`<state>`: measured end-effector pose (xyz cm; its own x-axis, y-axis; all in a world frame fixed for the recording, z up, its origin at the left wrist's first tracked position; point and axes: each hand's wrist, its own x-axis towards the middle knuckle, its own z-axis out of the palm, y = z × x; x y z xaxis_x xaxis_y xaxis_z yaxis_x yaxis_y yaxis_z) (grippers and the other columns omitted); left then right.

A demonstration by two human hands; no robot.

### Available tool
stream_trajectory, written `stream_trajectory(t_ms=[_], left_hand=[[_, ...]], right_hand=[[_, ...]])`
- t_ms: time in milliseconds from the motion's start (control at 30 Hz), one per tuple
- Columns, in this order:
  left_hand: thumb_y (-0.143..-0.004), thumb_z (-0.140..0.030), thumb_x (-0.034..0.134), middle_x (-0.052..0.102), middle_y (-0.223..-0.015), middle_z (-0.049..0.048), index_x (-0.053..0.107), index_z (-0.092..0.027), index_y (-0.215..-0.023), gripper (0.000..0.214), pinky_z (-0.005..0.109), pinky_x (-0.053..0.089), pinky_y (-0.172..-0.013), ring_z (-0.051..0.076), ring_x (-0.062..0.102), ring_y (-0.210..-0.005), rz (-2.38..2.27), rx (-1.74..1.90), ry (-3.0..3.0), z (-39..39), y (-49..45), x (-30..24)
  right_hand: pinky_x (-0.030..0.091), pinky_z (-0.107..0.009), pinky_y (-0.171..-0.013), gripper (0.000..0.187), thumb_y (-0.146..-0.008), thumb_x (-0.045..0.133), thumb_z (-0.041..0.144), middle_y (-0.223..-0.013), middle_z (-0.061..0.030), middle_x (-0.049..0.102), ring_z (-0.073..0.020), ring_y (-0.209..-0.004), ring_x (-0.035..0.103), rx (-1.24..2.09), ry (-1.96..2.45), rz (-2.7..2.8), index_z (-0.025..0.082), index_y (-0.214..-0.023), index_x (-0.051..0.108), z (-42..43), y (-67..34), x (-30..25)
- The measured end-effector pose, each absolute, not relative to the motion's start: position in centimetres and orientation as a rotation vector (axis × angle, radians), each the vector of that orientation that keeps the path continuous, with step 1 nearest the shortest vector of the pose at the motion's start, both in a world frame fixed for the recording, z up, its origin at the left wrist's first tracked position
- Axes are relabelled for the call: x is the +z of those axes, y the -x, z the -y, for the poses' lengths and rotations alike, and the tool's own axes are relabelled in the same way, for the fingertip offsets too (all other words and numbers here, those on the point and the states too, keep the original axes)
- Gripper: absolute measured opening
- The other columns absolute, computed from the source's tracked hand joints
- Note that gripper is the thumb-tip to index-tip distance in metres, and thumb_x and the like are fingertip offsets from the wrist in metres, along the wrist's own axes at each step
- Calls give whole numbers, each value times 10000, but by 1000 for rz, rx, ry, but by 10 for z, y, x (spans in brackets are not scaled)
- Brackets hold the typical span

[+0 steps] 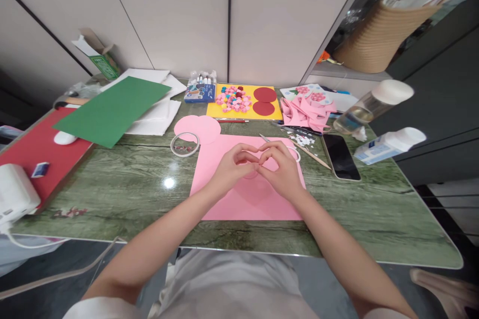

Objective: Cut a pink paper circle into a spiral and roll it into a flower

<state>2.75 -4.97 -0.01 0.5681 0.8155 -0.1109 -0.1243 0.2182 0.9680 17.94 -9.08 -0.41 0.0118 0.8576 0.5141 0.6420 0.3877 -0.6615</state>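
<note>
Over a pink sheet of paper (220, 204), my left hand (236, 163) and my right hand (280, 165) meet at the fingertips. Both hands are closed in a pinch. Whatever sits between the fingertips is too small to make out; a pinkish curved edge shows just below them. Scissors (298, 153) with white handles lie partly behind my right hand, their tip (263, 136) showing above it. Left of the sheet is a roll of tape (172, 145), beside overlapping pink paper circles (209, 128).
Behind are a yellow sheet (215, 110) with pompoms (235, 99) and red circles (264, 94), and pink scraps (307, 113). A phone (341, 157), pencil (312, 155) and two bottles (389, 145) stand or lie right. Green paper (112, 109) covers the left.
</note>
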Motion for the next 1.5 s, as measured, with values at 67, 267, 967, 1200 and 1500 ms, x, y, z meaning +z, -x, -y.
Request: stream_trajectory(t_ms=[67,267,967,1200,1500], left_hand=[[-688,-174,645,646,-799,34,528,-178,-980,315,262,466,-659,147,597,-758,-744,751,-1171,50,-28,1],[-686,-174,650,650,-759,17,530,-168,-973,311,244,427,-678,127,599,-731,-777,779,-1145,47,-26,6],[-694,-218,668,661,-856,37,530,-188,-972,312,273,430,-734,157,602,-839,-746,765,-1166,50,-28,0],[-682,-214,673,639,-816,21,542,-189,-943,294,254,455,-676,149,595,-802,-720,753,-1124,53,-29,-1],[-669,-178,667,644,-777,16,542,-171,-946,305,252,437,-681,132,596,-741,-748,781,-1082,50,-28,3]], right_hand=[[468,-378,-825,143,-701,658,139,-919,-18,559,-181,-908,562,284,1324,1704,216,-693,537,91,-179,-3],[494,-372,-808,93,-741,624,148,-929,-24,557,-170,-874,587,321,1315,1719,225,-784,593,93,-180,0],[471,-373,-828,117,-697,643,128,-925,-26,588,-190,-926,573,261,1373,1647,218,-694,569,92,-180,-2],[466,-385,-815,137,-694,636,135,-917,-15,567,-190,-919,562,272,1353,1686,224,-684,531,91,-180,-5],[480,-386,-820,89,-726,617,143,-909,-25,569,-185,-914,573,224,1308,1720,225,-732,583,93,-179,-1]])
